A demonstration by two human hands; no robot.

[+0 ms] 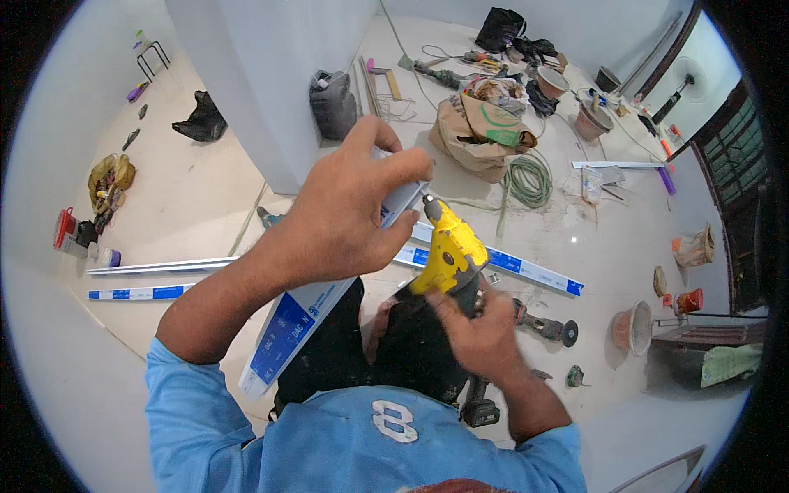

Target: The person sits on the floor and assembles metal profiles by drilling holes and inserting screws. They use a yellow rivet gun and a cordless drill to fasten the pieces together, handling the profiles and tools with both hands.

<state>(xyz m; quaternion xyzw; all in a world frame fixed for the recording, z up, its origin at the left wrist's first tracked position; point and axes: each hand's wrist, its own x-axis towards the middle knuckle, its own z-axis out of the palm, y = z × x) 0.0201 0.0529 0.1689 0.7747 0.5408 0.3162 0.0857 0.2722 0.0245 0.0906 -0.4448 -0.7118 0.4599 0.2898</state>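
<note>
My left hand (341,209) grips the upper end of a long profile (292,329) covered in white and blue film, which slants down to the left across my lap. My right hand (485,333), slightly blurred, is closed around a yellow tool (452,246) with chipped paint that looks like a hand riveter. Its narrow nose is right at the profile's end, close to my left fingertips; whether it sits in a hole I cannot tell. The tool's handles are mostly hidden by my fingers and dark trousers.
More film-covered profiles lie across the floor, one in front of me (526,269) and others at left (140,293). An angle grinder (542,326) and a cordless tool (479,408) lie at my right. Ahead are a paper sack (477,148), a coiled hose (528,182) and a pillar (275,90).
</note>
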